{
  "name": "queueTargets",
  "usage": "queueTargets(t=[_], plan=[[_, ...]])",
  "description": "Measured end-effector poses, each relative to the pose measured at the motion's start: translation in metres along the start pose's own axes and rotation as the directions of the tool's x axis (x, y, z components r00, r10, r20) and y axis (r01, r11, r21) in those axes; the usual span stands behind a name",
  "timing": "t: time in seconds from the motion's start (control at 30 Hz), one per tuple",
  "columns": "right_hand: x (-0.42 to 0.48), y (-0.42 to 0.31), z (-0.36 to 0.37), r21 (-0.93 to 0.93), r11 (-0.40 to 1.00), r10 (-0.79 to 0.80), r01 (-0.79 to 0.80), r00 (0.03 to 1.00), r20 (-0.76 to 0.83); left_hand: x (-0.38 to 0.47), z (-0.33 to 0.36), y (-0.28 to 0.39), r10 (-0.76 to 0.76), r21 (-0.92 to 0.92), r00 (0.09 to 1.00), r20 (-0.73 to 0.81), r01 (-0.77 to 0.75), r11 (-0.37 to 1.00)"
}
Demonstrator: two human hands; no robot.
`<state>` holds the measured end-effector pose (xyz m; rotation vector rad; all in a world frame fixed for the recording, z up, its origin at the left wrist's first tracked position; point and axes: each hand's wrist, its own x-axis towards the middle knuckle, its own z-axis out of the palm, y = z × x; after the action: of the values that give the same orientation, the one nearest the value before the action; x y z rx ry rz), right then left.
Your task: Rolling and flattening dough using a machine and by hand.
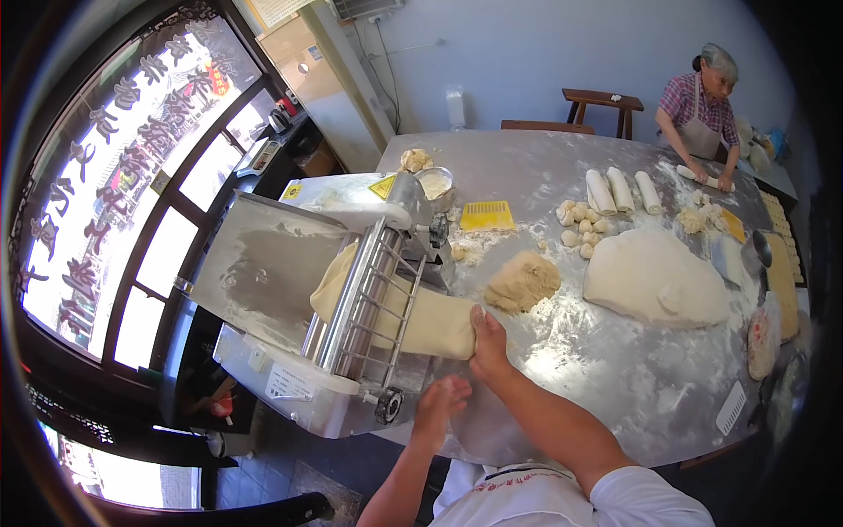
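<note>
A sheet of dough (431,323) runs through the steel rollers of a dough sheeting machine (359,309), under its wire guard (379,309). My right hand (490,342) grips the near end of the sheet, thumb on top. The sheet's far part folds up on the machine's floured feed tray (276,277). Close to the machine's black knob (389,405), my left hand (442,405) hovers, slightly blurred. It holds nothing that I can see, and its fingers look loosely curled.
On the floured steel table (593,388) lie a tan dough lump (523,282), a large white dough slab (652,280), several small dough balls (583,227), dough rolls (619,190) and a yellow scraper (487,216). A co-worker (701,112) rolls dough at the far right.
</note>
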<state>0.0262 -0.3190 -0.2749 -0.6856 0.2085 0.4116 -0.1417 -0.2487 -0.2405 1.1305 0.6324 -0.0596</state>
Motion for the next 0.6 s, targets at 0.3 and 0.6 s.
queueTargets(t=[0.3, 0.6], plan=[[-0.029, -0.058, -0.028, -0.061, 0.997, 0.049, -0.047, 0.998, 0.033, 0.116, -0.045, 0.014, 0.346, -0.876, 0.933, 0.097, -0.085, 0.474], [-0.043, -0.11, -0.069, -0.14, 0.986, 0.084, -0.086, 0.996, -0.02, 0.169, -0.07, 0.049, 0.617, -0.823, 0.787, -0.007, -0.355, 0.444]])
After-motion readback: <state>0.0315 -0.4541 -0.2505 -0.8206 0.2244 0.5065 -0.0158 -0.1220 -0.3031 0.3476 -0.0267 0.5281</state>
